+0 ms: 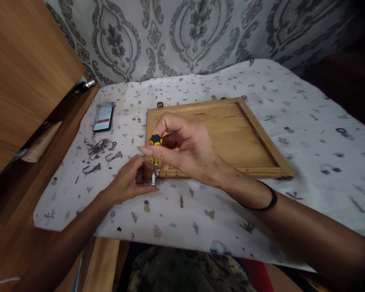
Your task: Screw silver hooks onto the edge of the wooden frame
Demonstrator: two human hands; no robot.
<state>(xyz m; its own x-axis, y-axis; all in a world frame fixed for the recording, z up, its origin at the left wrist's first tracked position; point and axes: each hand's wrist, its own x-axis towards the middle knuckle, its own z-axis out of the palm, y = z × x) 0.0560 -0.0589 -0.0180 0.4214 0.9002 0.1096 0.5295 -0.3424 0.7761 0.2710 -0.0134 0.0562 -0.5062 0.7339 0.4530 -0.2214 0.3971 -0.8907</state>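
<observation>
A small screwdriver with a yellow and black handle (pixel 155 140) is held upright in my right hand (pixel 190 150), its fingers closed round the handle. Its thin shaft points down at a small shiny metal fitting (pixel 153 179). My left hand (pixel 128 181) pinches that fitting between thumb and fingers at the near left corner of a framed wooden panel (pixel 258 164). The panel lies flat on the cloth, partly hidden by my right hand. Whether the screwdriver tip sits in a screw is too small to tell.
Several metal hooks (pixel 96 149) lie loose on the patterned cloth (pixel 182 219) left of the panel. A phone (pixel 104 117) rests behind them. Dark hangers, such as this one (pixel 160 104), stick out at the panel's far edge. A wooden cabinet (pixel 27 73) borders the left side.
</observation>
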